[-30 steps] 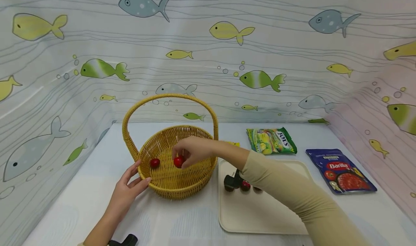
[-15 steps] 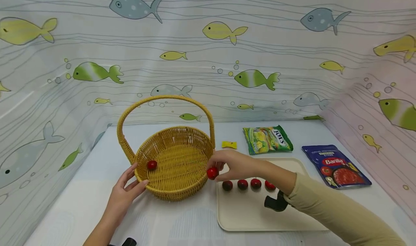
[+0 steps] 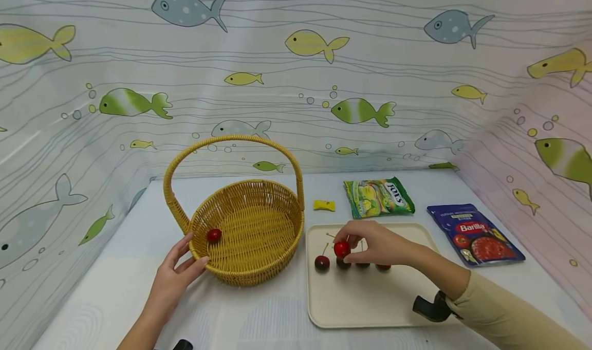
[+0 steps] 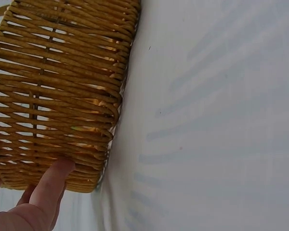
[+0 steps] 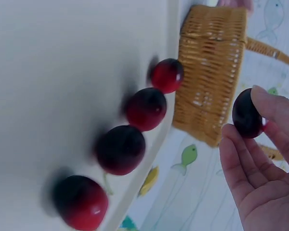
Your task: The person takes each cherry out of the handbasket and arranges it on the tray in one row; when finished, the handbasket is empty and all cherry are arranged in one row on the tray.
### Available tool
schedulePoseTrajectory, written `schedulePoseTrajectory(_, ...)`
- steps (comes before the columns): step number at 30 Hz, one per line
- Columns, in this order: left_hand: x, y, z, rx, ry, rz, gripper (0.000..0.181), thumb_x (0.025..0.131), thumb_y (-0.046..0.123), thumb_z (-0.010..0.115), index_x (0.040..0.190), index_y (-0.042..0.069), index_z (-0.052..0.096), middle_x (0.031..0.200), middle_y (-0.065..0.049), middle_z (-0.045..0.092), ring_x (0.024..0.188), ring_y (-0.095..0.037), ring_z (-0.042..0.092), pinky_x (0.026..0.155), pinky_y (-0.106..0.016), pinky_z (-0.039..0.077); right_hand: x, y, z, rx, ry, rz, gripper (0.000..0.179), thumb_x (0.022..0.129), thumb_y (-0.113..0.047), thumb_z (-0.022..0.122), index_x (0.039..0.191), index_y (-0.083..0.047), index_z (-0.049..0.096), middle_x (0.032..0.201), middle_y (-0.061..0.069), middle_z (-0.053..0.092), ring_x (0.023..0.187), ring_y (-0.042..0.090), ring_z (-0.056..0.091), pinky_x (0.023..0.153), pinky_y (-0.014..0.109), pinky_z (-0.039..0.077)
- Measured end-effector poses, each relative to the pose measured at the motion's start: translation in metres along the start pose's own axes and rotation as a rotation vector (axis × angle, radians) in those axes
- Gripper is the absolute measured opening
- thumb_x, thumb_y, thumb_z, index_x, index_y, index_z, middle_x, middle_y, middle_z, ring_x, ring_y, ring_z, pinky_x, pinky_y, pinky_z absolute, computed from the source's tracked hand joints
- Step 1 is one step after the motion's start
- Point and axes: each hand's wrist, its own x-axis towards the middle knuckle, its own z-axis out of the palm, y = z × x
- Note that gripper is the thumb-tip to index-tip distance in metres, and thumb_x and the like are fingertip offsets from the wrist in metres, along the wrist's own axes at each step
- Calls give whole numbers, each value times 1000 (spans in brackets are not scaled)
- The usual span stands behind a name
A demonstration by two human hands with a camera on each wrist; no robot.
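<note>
My right hand (image 3: 376,244) pinches a red cherry (image 3: 341,249) between thumb and fingers, just above the cream tray (image 3: 361,309). In the right wrist view that cherry (image 5: 247,114) looks dark against the fingertips. Below it, several dark red cherries (image 3: 321,263) lie in a row on the tray, some partly hidden by the hand; at least one shows a stem. My left hand (image 3: 173,278) touches the near left side of the wicker basket (image 3: 250,275), its fingers spread. In the left wrist view a digit (image 4: 53,180) presses the woven outer wall. One cherry (image 3: 214,236) lies inside the basket at the left.
Behind the tray lie a green candy bag (image 3: 379,198) and a small yellow wrapped piece (image 3: 324,205). A blue sauce pouch (image 3: 475,235) lies to the tray's right. The basket's tall handle (image 3: 233,138) arches over it. A fish-patterned curtain (image 3: 259,103) encloses the white table.
My right hand has moved right with its cherry, from inside the basket to over the tray. My left hand stays at the basket. The head view has shifted slightly.
</note>
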Motion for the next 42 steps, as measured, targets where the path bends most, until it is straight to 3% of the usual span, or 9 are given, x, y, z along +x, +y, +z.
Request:
schedulePoseTrajectory(12,-1,2,1,-7,0,-12,77,91,18,62,151,19,12,149,-18,15,129,-36,29,81,-20,49,-49,26,-10,-33,107,99,29,82,-21,73,109,-14,62,97,-9,61,82,8,58,71,36,53)
schedulePoseTrajectory(18,0,1,1,-1,8,-5,77,91,19,62,151,20,13,148,-17,16,129,-34,30,80,-19,48,-71,42,-16,-83,153,109,27,81,-18,73,105,-16,62,96,-9,62,81,6,59,72,27,53)
schedulePoseTrajectory(24,0,0,1,0,9,-7,77,91,20,63,151,20,15,147,-16,18,123,-23,38,81,-19,48,-88,54,-19,-71,180,131,27,80,-16,75,103,-14,62,95,-6,61,80,8,59,70,26,53)
schedulePoseTrajectory(32,1,0,0,0,5,-7,77,91,19,62,151,20,13,148,-18,17,129,-35,31,80,-17,48,-97,71,-21,-35,122,160,28,79,-16,75,103,-10,62,92,-3,61,75,8,58,65,25,52)
schedulePoseTrajectory(42,0,0,0,-6,7,3,77,92,19,61,151,19,13,148,-18,17,129,-36,31,79,-16,48,-94,82,-19,-28,9,233,27,79,-17,75,102,-10,63,88,-4,57,74,7,56,66,25,51)
